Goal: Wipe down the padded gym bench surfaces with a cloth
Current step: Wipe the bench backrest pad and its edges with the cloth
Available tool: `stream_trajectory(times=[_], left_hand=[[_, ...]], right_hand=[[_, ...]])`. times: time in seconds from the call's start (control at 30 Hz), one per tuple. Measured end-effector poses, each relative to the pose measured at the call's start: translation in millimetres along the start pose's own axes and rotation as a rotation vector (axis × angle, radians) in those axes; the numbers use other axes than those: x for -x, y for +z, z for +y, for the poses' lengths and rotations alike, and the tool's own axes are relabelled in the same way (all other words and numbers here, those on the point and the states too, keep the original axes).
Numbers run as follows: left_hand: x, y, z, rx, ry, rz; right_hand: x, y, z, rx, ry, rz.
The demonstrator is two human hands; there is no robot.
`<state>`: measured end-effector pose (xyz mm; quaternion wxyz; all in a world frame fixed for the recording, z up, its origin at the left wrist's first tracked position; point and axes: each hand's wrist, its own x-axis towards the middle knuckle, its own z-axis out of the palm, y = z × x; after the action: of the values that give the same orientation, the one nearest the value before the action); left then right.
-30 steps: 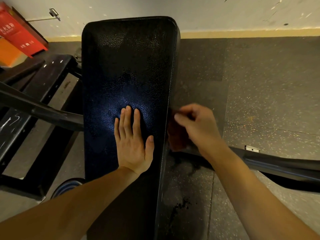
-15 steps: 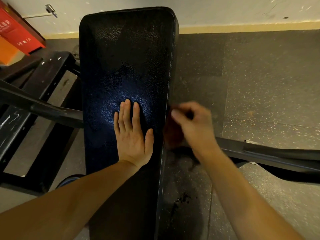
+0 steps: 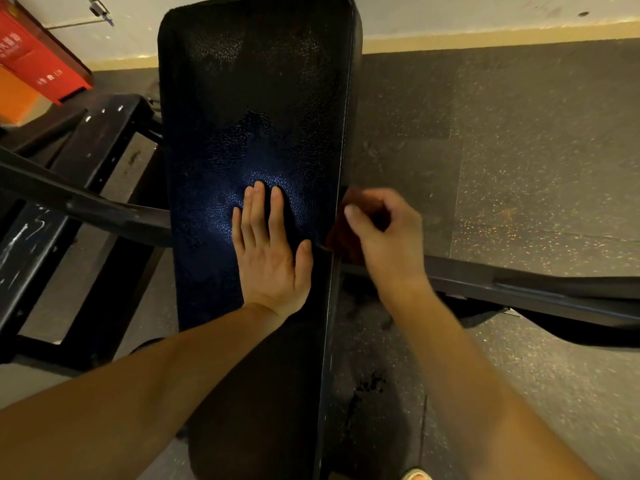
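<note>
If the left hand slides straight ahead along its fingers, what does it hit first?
Nothing, it seems: the left hand has only bare bench pad ahead, up to its far edge.

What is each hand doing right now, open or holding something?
Left hand: open, fingers straight, flat on the bench pad.
Right hand: curled around a dark cloth at the pad's right edge.

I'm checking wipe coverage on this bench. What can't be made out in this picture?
Head view only:
cloth: mostly hidden by the right hand, dark and blurred.
bench pad: near end cut off by the bottom edge; part covered by the left hand.
red box lettering: too small.
</note>
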<state>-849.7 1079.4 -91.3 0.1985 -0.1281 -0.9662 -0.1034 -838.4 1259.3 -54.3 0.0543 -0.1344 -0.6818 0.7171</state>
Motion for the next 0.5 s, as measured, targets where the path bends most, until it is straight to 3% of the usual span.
stream_trajectory(times=[0.07,0.13,0.2,0.4,0.5], left_hand=[[1,1,0,0.0,0.01,0.005],[2,2,0,-0.007,0.009,0.016],[2,2,0,-0.011,0.007,0.016],[3,1,-1,-0.017,0.013,0.033],[2,0,1,-0.006,0.001,0.014]], right_hand=[[41,-6,29,0.015,0.155,-0.153],[83,-15,57,0.159,0.355,-0.411],[90,-19,67,0.316,0.429,-0.502],[17,-9,9,0.036,0.169,-0.021],[32,-12,18,0.045,0.131,-0.015]])
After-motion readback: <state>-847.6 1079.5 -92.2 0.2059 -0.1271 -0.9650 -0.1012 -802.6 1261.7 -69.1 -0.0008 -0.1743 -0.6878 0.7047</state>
